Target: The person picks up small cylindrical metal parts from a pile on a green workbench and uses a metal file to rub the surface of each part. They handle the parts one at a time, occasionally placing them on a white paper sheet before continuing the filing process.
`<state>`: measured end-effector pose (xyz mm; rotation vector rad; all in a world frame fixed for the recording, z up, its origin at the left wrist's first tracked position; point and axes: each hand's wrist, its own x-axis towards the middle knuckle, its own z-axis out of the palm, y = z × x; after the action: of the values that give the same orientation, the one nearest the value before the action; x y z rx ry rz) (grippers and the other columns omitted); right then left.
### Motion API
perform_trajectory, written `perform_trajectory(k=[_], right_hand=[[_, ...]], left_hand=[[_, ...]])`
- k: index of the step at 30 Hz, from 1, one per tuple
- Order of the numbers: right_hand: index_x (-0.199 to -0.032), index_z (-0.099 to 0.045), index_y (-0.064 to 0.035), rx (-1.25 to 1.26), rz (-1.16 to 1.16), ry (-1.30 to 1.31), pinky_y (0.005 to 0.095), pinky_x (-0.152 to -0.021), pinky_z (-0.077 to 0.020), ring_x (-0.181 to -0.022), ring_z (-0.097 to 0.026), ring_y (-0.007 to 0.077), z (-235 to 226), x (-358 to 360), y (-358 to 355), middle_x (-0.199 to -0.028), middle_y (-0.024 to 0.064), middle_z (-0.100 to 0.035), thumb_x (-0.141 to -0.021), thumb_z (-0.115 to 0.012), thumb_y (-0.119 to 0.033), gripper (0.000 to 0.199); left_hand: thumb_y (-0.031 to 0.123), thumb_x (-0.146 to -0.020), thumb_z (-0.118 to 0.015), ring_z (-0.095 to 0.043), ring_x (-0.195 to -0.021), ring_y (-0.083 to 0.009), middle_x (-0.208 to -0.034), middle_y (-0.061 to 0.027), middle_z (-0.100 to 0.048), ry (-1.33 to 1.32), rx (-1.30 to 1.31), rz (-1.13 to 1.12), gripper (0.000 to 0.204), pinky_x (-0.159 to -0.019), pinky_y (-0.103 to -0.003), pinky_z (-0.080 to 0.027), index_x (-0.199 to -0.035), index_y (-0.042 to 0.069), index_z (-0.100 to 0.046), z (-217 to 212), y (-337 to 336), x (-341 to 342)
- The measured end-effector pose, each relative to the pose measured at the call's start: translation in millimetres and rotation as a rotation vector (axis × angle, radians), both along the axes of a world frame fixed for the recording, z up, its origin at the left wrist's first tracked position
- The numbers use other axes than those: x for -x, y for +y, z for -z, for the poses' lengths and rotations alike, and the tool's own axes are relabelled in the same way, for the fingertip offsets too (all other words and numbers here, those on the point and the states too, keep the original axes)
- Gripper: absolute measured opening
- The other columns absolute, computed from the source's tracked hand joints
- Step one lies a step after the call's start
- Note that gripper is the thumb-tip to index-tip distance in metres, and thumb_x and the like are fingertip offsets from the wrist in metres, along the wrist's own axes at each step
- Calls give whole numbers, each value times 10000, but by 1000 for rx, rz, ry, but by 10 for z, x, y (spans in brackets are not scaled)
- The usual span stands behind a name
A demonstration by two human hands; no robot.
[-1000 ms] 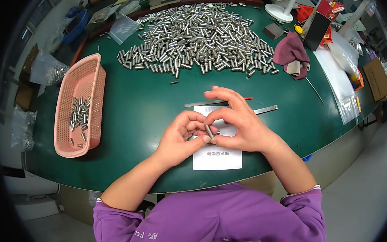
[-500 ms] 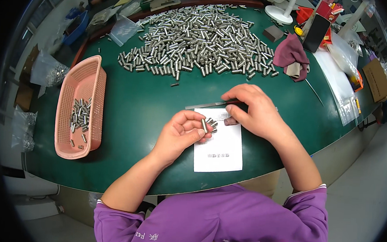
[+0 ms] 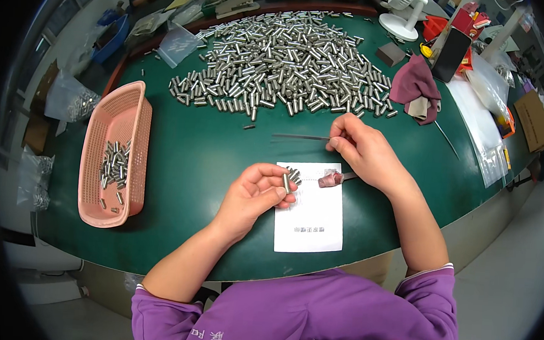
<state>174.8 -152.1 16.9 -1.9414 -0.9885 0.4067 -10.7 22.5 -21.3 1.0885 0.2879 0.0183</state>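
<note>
On the green counter point(image 3: 210, 166) in front of me, my two hands had come apart: a second earlier they were bunched together over the white paper sheet point(image 3: 311, 219), and now only my left hand point(image 3: 253, 194) stayed there. Its fingers point(image 3: 269, 198) were curled, thumb and forefinger pinching one small metal pin point(image 3: 285, 183) upright at the sheet's upper left corner, with a little cluster of the same pins point(image 3: 294, 174) lying just beside it on the paper; they were too small for me to count surely, perhaps five or so. My right hand point(image 3: 363, 152) had gone up and out past the top of the sheet, its fingers pressed together on the end of a long thin metal rod point(image 3: 300, 137) that lay flat on the counter pointing left. I judged that I had finished with the pin at close quarters and was fetching the rod as the next tool. A small pinkish scrap point(image 3: 330, 180) sat on the sheet's upper right corner, below my right hand. Counting the rest: one sheet, one rod in hand, one pink plastic basket point(image 3: 139, 118) at my left with roughly twenty pins in it, and one great heap of pins point(image 3: 285, 62) at the far side, hundreds, beyond counting.
</note>
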Motion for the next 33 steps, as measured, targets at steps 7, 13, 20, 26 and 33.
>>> perform_trajectory(k=[7,13,20,26,33], right_hand=[[-898,-735,-61,47,-122,-32,300,-584,-482,-652,-629,157,-29,125,-57,-744,56,-678,-888,-685,-217,164],[-831,-758,-125,187,-95,-69,341,-607,-500,-673,-656,199,-65,175,-29,-702,24,-697,-858,-686,-366,253],[-808,-752,-90,-8,-137,-210,345,-570,-485,-640,-644,232,68,358,123,-709,71,-683,-825,-732,-277,189],[-782,-756,-79,126,-87,-102,330,-530,-460,-588,-626,200,6,251,16,-674,68,-671,-828,-728,-257,186],[-823,-774,-105,199,-112,17,326,-617,-513,-666,-680,202,-85,143,3,-735,54,-721,-832,-697,-366,272]], left_hand=[[80,-959,-619,-667,-917,-159,-1060,-113,-679,1,35,-23,259,-821,-290,-557,-1207,60,-546,-3,6,-5],[90,-957,-629,-661,-886,-154,-1032,-112,-683,16,23,-48,232,-798,-287,-557,-1172,57,-546,-9,-4,1],[48,-946,-634,-658,-849,-160,-1014,-128,-686,40,-43,-55,209,-769,-297,-561,-1138,48,-554,-41,-46,-5],[43,-937,-648,-658,-837,-172,-1010,-133,-688,15,9,-59,190,-758,-305,-559,-1109,66,-569,5,-14,7],[70,-945,-645,-662,-831,-161,-1017,-126,-687,-22,39,-69,188,-749,-292,-558,-1119,79,-572,36,12,24]])
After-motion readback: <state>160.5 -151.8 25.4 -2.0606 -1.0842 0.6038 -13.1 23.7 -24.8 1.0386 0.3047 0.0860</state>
